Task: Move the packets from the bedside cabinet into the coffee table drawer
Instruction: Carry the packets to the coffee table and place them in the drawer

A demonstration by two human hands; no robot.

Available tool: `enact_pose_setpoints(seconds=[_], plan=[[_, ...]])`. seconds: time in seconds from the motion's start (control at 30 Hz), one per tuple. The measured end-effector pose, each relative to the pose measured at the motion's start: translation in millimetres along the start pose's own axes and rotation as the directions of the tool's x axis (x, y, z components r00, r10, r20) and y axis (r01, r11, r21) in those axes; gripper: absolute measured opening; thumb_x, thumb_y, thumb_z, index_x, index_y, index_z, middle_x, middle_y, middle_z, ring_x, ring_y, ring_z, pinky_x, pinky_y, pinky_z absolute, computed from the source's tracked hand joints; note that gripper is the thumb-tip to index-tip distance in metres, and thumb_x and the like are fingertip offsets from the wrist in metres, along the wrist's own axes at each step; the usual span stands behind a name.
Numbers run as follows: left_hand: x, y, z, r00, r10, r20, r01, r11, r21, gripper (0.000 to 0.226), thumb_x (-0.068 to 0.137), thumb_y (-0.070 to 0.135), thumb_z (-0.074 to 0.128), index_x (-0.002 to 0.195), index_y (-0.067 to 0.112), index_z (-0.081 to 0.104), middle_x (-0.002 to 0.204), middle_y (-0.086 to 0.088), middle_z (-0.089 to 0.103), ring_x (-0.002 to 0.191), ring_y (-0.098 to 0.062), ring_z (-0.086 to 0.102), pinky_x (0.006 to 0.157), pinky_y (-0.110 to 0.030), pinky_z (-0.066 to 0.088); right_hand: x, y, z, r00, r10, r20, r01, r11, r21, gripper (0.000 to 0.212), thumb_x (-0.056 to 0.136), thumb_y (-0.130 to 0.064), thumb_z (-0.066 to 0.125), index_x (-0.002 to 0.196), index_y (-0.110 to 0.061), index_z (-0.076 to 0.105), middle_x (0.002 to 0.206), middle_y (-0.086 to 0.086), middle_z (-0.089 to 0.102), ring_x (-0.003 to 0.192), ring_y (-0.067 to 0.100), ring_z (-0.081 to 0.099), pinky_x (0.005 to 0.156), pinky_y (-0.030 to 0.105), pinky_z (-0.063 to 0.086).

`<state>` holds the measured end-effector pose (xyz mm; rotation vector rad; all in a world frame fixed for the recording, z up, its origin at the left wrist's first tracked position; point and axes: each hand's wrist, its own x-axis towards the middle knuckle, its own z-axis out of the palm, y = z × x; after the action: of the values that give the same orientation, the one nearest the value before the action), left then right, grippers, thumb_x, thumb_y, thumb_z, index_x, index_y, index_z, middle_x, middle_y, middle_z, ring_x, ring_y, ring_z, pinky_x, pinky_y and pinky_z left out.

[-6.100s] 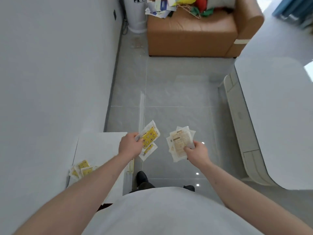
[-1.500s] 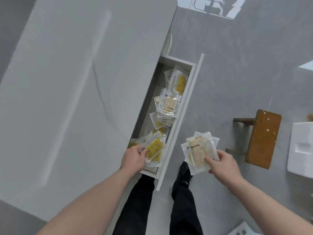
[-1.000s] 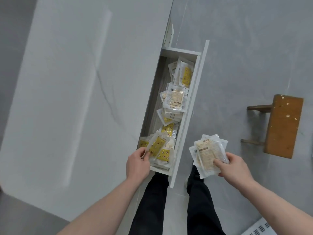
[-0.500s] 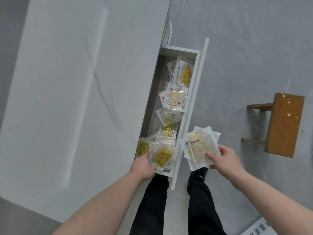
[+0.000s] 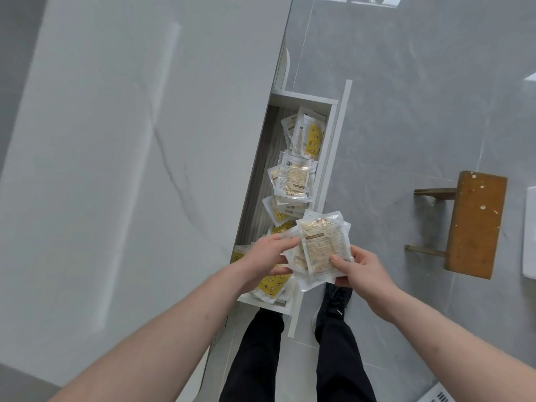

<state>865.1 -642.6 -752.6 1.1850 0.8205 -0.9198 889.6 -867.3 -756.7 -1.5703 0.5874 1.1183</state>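
Observation:
The coffee table drawer [image 5: 333, 146] stands pulled out from under the grey marble table top [image 5: 130, 169], with several yellow and beige packets [image 5: 293, 181] lying along it. My right hand [image 5: 359, 268] grips a fanned stack of beige packets [image 5: 322, 248] over the drawer's near end. My left hand [image 5: 264, 256] reaches across and pinches the stack's left edge. Yellow packets [image 5: 272, 285] lie under my left hand at the drawer's near end. The bedside cabinet is out of view.
A small wooden stool [image 5: 475, 224] stands on the grey tiled floor to the right. A white object [image 5: 529, 233] shows at the right edge. My legs and black shoes [image 5: 333, 303] are just below the drawer front.
My left hand let the yellow packets drop into the drawer and moved right onto the beige stack. My right hand carried that stack left, over the drawer.

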Motion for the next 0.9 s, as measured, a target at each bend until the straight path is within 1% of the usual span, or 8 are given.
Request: enact_pose_setpoints(seconds=[0.13,0.27,0.37,0.47,0.6,0.63,0.73,0.9], plan=[[12,7,6,0.977,0.136,-0.161,-0.144,0.989,-0.038,0.027,0.094,0.02,0.076,0.121,0.016,0.073,0.111,-0.001,0.079,0.102,-0.02,0.076,0.084,-0.039,0.063,5,-10,9,0.999,-0.039,-0.019,0.04,0.998,0.053,0.019,0.105,-0.018,0.061,0.117,-0.027,0.073,0.106,-0.008,0.081,0.096,0.012,0.078,0.076,0.03,0.061],[16,7,3,0.954,0.18,-0.238,-0.192,0.981,-0.028,0.028,0.087,0.026,0.084,0.112,0.016,0.076,0.104,-0.001,0.08,0.097,-0.021,0.078,0.087,-0.046,0.063,11,-16,11,0.988,-0.074,-0.134,0.087,0.992,0.094,0.019,0.104,-0.016,0.062,0.11,-0.029,0.075,0.1,-0.011,0.081,0.092,0.009,0.078,0.07,0.024,0.061],[16,9,-3,0.941,0.17,-0.293,-0.192,0.98,-0.051,0.026,0.087,0.034,0.083,0.108,0.02,0.078,0.101,0.002,0.081,0.094,-0.019,0.078,0.086,-0.046,0.063,15,-19,10,0.976,-0.07,-0.207,0.101,0.984,0.145,0.019,0.105,-0.016,0.061,0.11,-0.028,0.076,0.1,-0.011,0.081,0.094,0.01,0.077,0.075,0.027,0.061],[26,16,-14,0.888,0.163,-0.43,-0.152,0.986,0.06,0.011,0.094,0.033,0.075,0.102,0.025,0.078,0.098,0.003,0.08,0.093,-0.019,0.076,0.084,-0.043,0.064,18,-22,2,0.954,-0.055,-0.294,0.113,0.976,0.184,0.019,0.105,-0.017,0.06,0.109,-0.03,0.074,0.1,-0.012,0.08,0.094,0.009,0.075,0.077,0.028,0.059],[52,49,-25,0.884,0.191,-0.427,-0.051,0.947,0.318,0.017,0.102,0.023,0.058,0.105,0.029,0.074,0.097,-0.005,0.074,0.074,-0.017,0.065,0.057,-0.028,0.052,16,-20,-14,0.948,-0.048,-0.314,0.101,0.983,0.155,0.019,0.105,-0.018,0.06,0.108,-0.032,0.073,0.096,-0.013,0.08,0.089,0.01,0.076,0.071,0.027,0.059],[60,59,-26,0.89,0.203,-0.409,-0.04,0.927,0.373,0.018,0.102,0.021,0.058,0.104,0.029,0.074,0.099,-0.007,0.073,0.076,-0.02,0.065,0.059,-0.031,0.054,15,-18,-17,0.95,-0.051,-0.307,0.097,0.986,0.138,0.02,0.105,-0.019,0.06,0.107,-0.033,0.073,0.095,-0.013,0.081,0.088,0.01,0.077,0.072,0.028,0.059],[82,92,-28,0.887,0.264,-0.378,-0.026,0.848,0.53,0.025,0.097,0.017,0.063,0.116,0.031,0.073,0.111,0.0,0.073,0.101,-0.024,0.068,0.09,-0.042,0.061,11,-14,-23,0.955,-0.058,-0.291,0.096,0.989,0.117,0.021,0.105,-0.017,0.06,0.107,-0.034,0.073,0.096,-0.014,0.081,0.087,0.007,0.077,0.07,0.026,0.059],[115,127,-23,0.892,0.287,-0.349,0.047,0.709,0.703,0.046,0.093,0.009,0.065,0.135,0.028,0.064,0.126,0.0,0.068,0.106,-0.023,0.066,0.093,-0.039,0.06,10,-7,-26,0.96,-0.031,-0.277,0.066,0.991,0.117,0.021,0.104,-0.016,0.061,0.108,-0.034,0.073,0.097,-0.012,0.081,0.085,0.005,0.077,0.069,0.025,0.058]])
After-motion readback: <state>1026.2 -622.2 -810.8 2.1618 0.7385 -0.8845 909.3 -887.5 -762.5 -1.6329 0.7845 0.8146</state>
